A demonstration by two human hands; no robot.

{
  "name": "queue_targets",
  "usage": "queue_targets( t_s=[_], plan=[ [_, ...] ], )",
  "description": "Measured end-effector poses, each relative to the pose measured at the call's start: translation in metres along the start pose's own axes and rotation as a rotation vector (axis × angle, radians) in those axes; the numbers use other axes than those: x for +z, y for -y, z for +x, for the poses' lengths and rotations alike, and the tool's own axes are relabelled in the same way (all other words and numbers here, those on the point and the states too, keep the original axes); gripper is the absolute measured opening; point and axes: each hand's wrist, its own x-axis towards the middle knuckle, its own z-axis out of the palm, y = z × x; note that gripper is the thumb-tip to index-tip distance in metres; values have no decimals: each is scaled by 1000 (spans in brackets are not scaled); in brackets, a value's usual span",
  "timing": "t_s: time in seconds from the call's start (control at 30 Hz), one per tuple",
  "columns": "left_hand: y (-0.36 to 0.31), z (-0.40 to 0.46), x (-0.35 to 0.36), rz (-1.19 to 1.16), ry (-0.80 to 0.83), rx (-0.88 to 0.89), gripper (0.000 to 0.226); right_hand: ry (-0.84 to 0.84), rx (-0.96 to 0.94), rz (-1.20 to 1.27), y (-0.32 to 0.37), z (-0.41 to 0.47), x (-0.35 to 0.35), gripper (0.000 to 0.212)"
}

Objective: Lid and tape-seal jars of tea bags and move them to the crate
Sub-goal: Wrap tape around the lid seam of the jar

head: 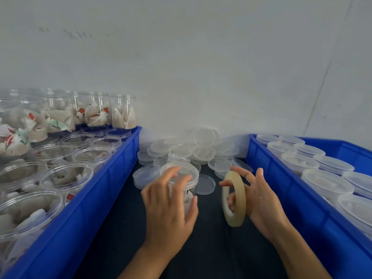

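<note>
L hand (169,206) is wrapped round a clear lidded jar of tea bags (182,182), fingers curled over its side and thumb on the near side; the jar stands upright on the dark work surface (112,234), roughly mid-way btwn the two crates. Its lid (179,170) is seated on top. Tea bags show faintly thru the wall below the fingers.

R hand (259,200) holds a roll of pale tape (234,199) on edge, fingers hooked thru the core and thumb over the outer rim, roll just beside the jar but not touching it. Can't tell if any tape end is pulled free.

Left blue crate (112,174) along the surface's left edge is packed w/ open jars of tea bags (66,176), no lids on them; more filled jars (96,111) are stacked a layer higher at its far end. Right blue crate (281,190) along the right edge holds lidded jars (326,180) in rows, touching one another.

At the far edge of the surface, against the white wall (201,67), sits a loose heap of spare clear lids (201,148), some flat, some tilted, one propped nearly upright. A few single lids lie nearer: one (145,175) touching the left of the held jar's base, one (205,184) flat btwn jar and tape.
</note>
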Motion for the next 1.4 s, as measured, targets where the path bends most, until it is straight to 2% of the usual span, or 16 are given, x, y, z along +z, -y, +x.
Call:
queue_targets(
  t_s=[0.07,0.13,0.23,0.27,0.33,0.37,0.4,0.47,0.53,0.63,0.73,0.83,0.93,1.13,1.27,1.4],
  plan=[
    [-7,-2,1,-49,98,120,33,62,-40,-40,-4,-2,3,66],
    [-15,-5,3,-204,270,134,29,80,-47,-124,-9,-6,5,66],
    [-27,-15,8,-510,429,-90,38,209,-90,-281,-16,-1,18,57],
    [-29,-19,10,-616,436,-191,45,317,-131,-319,-21,-8,18,56],
    [-31,-23,13,-744,428,-345,62,345,-83,-395,-19,-22,15,62],
    [-32,-25,14,-770,431,-388,70,379,-57,-431,-19,-22,14,58],
    [-31,-26,14,-771,439,-405,76,407,-36,-463,-18,-18,13,56],
    [-31,-26,15,-741,448,-378,81,347,33,-459,-10,-14,16,49],
    [-32,-26,15,-736,456,-348,81,396,13,-410,-12,-18,4,47],
    [-33,-23,13,-696,430,-324,77,417,-44,-363,-13,-22,5,64],
    [-33,-21,8,-661,366,-290,63,401,-71,-344,-15,-26,7,72],
    [-32,-21,6,-668,337,-298,58,287,-69,-222,-16,-27,15,75],
    [-29,-23,11,-608,334,-251,62,187,-60,-108,-17,-28,22,66],
    [-25,-28,16,-505,372,-196,82,194,22,-3,-17,-30,28,31],
    [-22,-25,15,-436,399,-63,82,108,58,83,-19,-29,27,39],
    [-21,-20,12,-333,371,109,79,99,85,141,-16,-31,21,46]
  ],
)
